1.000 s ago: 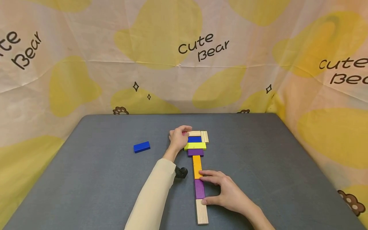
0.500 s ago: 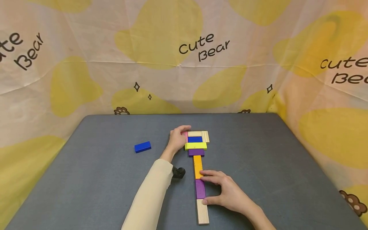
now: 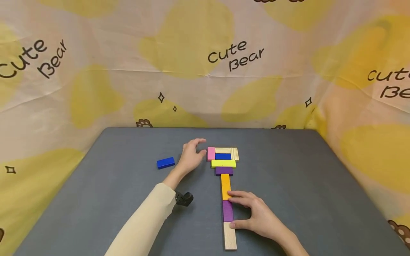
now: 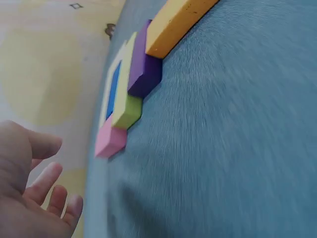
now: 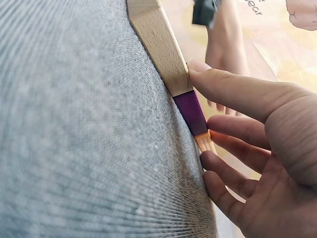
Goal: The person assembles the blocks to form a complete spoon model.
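Note:
My left hand (image 3: 190, 156) hovers left of the pink block (image 3: 211, 153), its fingers loosely bent around nothing. In the left wrist view a gap shows between that hand and the pink block (image 4: 111, 140). My right hand (image 3: 257, 216) rests along a column of blocks: the thumb touches the plain wooden block (image 3: 230, 237), and the fingertips touch the orange block (image 3: 225, 185). Between them lies a purple block (image 3: 228, 211). Beyond the column, a second purple block (image 3: 224, 171) and a yellow-green block (image 3: 223, 164) lie crosswise below a blue block (image 3: 222, 156).
Striped wooden blocks (image 3: 235, 153) edge the far and right sides of the blue block. Another blue block (image 3: 165, 163) lies alone on the grey table (image 3: 298, 185), left of my left hand. A patterned cloth (image 3: 192, 53) hangs behind and at the sides.
My left hand has let go of the pink block and drawn away to the left, uncovering it. My right hand has kept its place on the column. The view has shifted slightly.

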Tool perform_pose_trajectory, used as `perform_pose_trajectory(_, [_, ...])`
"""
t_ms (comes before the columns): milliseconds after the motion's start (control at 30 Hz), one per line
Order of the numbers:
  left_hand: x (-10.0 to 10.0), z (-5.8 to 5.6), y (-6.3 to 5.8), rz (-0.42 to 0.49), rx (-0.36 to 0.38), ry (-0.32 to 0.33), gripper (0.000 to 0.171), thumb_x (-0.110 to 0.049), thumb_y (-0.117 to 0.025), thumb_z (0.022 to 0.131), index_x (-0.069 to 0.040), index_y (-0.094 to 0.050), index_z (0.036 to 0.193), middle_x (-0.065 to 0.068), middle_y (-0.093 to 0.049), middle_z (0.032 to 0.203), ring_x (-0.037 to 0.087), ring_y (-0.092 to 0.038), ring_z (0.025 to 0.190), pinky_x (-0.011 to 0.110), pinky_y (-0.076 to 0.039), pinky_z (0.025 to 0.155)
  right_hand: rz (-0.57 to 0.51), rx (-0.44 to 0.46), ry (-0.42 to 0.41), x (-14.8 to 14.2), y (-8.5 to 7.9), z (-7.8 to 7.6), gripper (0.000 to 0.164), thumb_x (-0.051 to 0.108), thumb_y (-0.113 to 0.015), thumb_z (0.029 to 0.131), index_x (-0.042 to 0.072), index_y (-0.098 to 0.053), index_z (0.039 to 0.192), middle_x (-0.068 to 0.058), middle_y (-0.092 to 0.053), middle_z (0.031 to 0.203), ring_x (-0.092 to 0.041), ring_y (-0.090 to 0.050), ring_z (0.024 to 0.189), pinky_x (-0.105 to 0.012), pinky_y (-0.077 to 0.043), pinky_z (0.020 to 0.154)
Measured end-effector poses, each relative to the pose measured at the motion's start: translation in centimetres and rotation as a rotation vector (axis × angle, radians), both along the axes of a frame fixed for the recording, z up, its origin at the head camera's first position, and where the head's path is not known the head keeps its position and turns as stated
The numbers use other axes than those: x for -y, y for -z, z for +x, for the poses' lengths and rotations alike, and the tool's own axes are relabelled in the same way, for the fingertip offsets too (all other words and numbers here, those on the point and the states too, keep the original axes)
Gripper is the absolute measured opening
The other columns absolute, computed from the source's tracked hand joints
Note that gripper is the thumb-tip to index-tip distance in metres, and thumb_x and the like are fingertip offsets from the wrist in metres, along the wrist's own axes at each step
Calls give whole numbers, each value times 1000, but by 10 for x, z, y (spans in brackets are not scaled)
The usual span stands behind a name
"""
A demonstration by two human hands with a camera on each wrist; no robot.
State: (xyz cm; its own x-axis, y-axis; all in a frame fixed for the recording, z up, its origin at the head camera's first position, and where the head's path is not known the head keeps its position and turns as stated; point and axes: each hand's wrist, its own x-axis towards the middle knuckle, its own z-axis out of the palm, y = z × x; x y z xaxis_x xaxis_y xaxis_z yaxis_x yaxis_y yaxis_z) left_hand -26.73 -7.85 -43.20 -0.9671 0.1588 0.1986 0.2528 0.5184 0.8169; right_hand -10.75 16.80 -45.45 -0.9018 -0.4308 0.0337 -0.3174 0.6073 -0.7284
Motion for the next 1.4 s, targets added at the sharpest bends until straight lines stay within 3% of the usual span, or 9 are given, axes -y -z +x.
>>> perform_pose_trajectory(233, [52,22,-4,-77,-43,35,43,-9,-71,90,-7,-61,132,11,-52,137,35,-32,130,56,-30,103,-2,10,6,-2,3,2,73,52,-84,72,22,-63,135,12,-51,139,-20,-46,124,-54,-40,98])
perform_pose_trajectory(433, [91,29,-2,-106,-45,6,47,-14,-77,87,-7,-61,131,14,-52,137,38,-31,132,59,-26,104,9,2,10,-4,4,2,72,54,-83,71,25,-62,135,14,-50,139,-20,-46,124,-55,-40,98])
perform_pose_trajectory(533, [108,32,0,-121,-21,-25,52,-20,-80,84,-8,-62,131,13,-51,139,38,-31,131,59,-26,103,11,5,12,-4,4,2,73,54,-84,71,24,-62,135,14,-50,138,-21,-46,123,-56,-39,97])
perform_pose_trajectory(767, [144,33,15,-152,74,-57,69,-37,-86,76,-15,-59,136,12,-48,143,42,-23,131,68,-12,97,1,0,9,-2,4,2,74,54,-84,71,21,-63,134,13,-51,138,-21,-46,124,-55,-39,99])
perform_pose_trajectory(900, [163,33,25,-127,150,-74,78,-45,-86,73,-18,-55,139,8,-47,144,39,-20,132,67,-14,97,-8,20,9,-1,2,2,75,53,-84,71,22,-62,135,11,-50,139,-23,-45,126,-57,-37,100])
perform_pose_trajectory(1033, [176,33,30,-87,168,-79,80,-46,-86,72,-17,-54,140,7,-48,144,37,-17,136,67,-9,101,-11,36,4,-1,0,2,74,51,-84,72,21,-61,135,10,-50,139,-25,-44,127,-57,-37,101])
perform_pose_trajectory(1200, [177,31,31,-43,143,-62,77,-40,-87,74,-15,-55,139,6,-55,137,36,-16,138,67,0,103,-1,44,8,-1,-2,1,74,50,-85,72,21,-61,135,10,-50,139,-26,-44,127,-57,-37,100])
perform_pose_trajectory(1400, [173,31,33,-70,113,-94,65,-32,-87,75,-15,-61,132,6,-63,127,38,-22,132,61,-5,98,-3,27,1,0,-2,1,75,51,-85,71,22,-61,136,11,-50,139,-26,-44,127,-57,-37,100])
